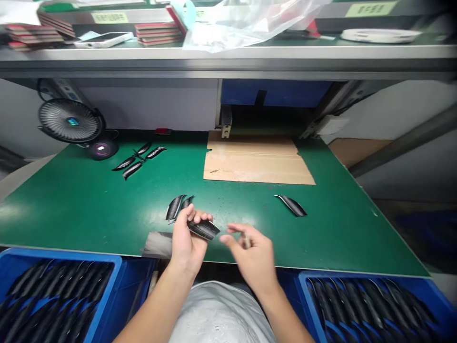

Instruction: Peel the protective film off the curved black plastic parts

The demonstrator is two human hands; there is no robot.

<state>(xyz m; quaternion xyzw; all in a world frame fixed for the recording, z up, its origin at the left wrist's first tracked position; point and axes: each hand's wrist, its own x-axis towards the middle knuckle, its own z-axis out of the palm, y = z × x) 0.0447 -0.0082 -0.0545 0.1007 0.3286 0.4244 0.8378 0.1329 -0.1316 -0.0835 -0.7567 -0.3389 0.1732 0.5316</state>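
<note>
Green bench mat (89,209) | left hand (189,238): grip clenched on black curved strip (204,229) | right hand (252,257): grip unclear, blurred item (246,242) at fingertips

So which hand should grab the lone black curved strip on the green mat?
Probably the right hand: it is closer to the lone strip, though it pinches a small pale thing. The left hand is farther and holds another black strip.

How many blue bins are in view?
2: a blue bin at lower left, another at lower right, both holding black strips. More could sit out of view.
</note>
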